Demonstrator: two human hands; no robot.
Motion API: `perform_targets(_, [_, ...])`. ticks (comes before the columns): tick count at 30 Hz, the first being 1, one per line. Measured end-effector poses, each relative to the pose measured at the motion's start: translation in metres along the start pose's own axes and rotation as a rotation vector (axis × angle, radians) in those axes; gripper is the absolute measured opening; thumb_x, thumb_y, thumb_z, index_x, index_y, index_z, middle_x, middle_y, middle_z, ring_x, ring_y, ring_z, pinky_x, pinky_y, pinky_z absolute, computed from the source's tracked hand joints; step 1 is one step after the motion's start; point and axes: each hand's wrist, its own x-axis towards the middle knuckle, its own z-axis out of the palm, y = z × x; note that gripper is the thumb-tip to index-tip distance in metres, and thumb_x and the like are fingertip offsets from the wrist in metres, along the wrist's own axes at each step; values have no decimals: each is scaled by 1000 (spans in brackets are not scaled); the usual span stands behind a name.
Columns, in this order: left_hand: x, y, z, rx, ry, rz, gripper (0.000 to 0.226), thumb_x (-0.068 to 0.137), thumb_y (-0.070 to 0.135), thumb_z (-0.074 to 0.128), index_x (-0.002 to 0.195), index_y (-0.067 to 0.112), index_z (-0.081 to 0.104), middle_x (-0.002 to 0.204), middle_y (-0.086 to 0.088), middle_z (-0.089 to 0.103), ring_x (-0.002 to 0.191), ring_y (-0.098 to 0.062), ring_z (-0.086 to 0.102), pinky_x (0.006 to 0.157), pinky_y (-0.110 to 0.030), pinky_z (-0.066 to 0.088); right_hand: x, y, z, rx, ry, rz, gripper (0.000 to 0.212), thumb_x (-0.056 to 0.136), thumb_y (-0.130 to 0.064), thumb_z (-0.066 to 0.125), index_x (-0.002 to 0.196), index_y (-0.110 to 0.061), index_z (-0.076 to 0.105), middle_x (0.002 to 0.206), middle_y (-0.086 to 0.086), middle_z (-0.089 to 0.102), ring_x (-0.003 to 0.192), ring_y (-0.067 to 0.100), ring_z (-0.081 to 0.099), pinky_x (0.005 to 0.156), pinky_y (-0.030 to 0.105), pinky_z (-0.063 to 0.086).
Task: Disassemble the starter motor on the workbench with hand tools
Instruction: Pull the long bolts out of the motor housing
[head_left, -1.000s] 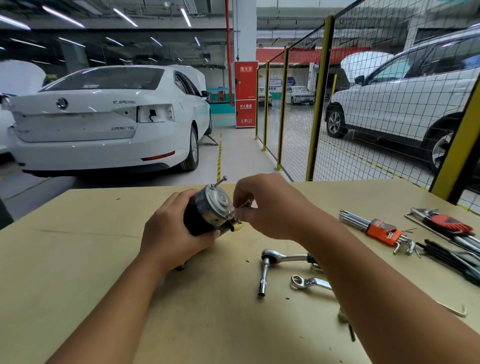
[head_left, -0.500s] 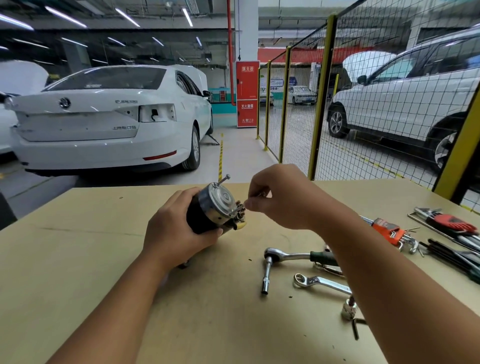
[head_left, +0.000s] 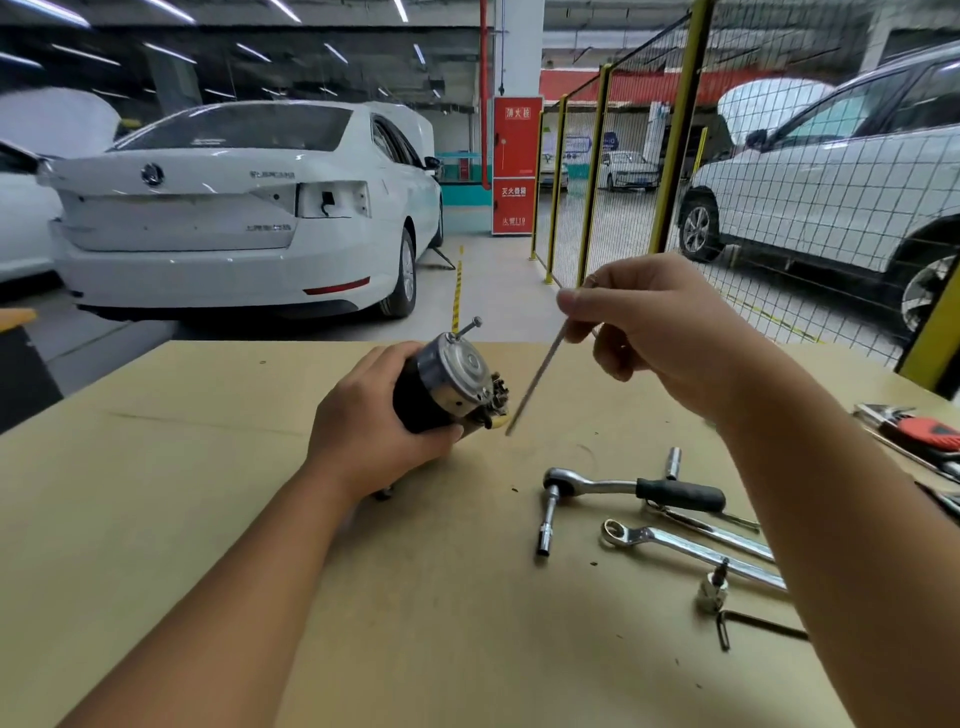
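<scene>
The starter motor (head_left: 447, 387) sits tilted on the tan counter (head_left: 156, 519), its silver end cap facing up and to the right, with one long bolt (head_left: 466, 328) sticking out of the far edge of the cap. The left hand (head_left: 374, 421) is wrapped round its black body. Just right of it, the right hand (head_left: 649, 322) is raised above the counter and pinches the top of a second long bolt (head_left: 535, 382), which hangs slanting down with its tip just beside the motor's terminal end, clear of the cap. Nearer and to the right lie a ratchet wrench (head_left: 623, 488) with a socket on it, a ring spanner (head_left: 685, 548), a loose socket (head_left: 674, 462), a small metal fitting (head_left: 712, 592) and a hex key (head_left: 753, 626). An orange-handled tool set (head_left: 924, 431) lies at the far right edge, partly hidden by the right forearm.
</scene>
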Motion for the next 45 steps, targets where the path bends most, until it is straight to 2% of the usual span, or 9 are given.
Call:
perform_targets(4, [-1,2,-1,-1,-10,-8,80,53,66,71,127,40,57,110,25,59,97,-1,55,78,-27,45,2,11,18,115,27,164,21,93,-26,74,85,-7,69,72,8,74,47,15,52,44,27,43])
perform_targets(8, [-1,6,-3,10,-10,-5,84,53,67,69,129,33,60,113,17,63,100,-11,61,80,-31,50,0,40,62,96,34,420,16,94,-17,71,96,-2,66,57,9,69,38,12,47,43,23,41])
perform_targets(11, [-1,7,-4,20,-11,0,86,53,67,69,130,30,60,115,12,65,101,-14,61,82,-34,53,-5,61,83,36,41,483,18,95,-15,70,103,0,61,61,16,68,37,16,49,43,23,39])
perform_targets(19, [-1,6,-5,16,-13,1,84,54,66,71,130,30,60,115,11,66,101,-15,62,83,-36,54,-5,76,86,-23,16,429,11,101,-23,61,105,-14,58,64,14,72,41,17,56,40,24,40])
perform_targets(23, [-1,5,-5,19,-17,5,84,55,65,72,131,30,59,115,11,66,101,-16,62,83,-37,54,-3,80,87,-50,0,437,5,100,-15,56,105,-15,55,66,16,73,42,21,57,40,25,42])
perform_targets(27, [-1,5,-5,24,-15,1,84,56,64,72,132,31,59,116,11,65,102,-16,61,84,-37,54,-5,83,87,-134,-49,420,31,84,-1,56,106,-22,50,69,15,73,44,19,59,40,27,43])
perform_targets(30, [-1,6,-4,28,-9,-4,84,56,65,71,131,31,59,115,11,65,101,-15,60,83,-36,54,-8,87,89,-248,-83,370,43,77,-2,66,104,-28,44,81,16,72,45,17,63,40,26,47])
perform_targets(35, [-2,6,-4,25,-10,-5,82,56,62,75,131,32,58,115,11,66,102,-16,61,84,-38,55,-7,91,89,-478,-99,313,49,75,-11,79,106,-28,45,96,11,61,69,28,70,44,39,60])
perform_targets(45, [-2,4,-4,33,-16,1,84,56,66,71,132,32,58,115,12,65,101,-14,61,82,-34,53,-7,92,86,-623,-87,314,24,72,-7,79,84,-19,62,91,9,64,71,29,72,57,49,63])
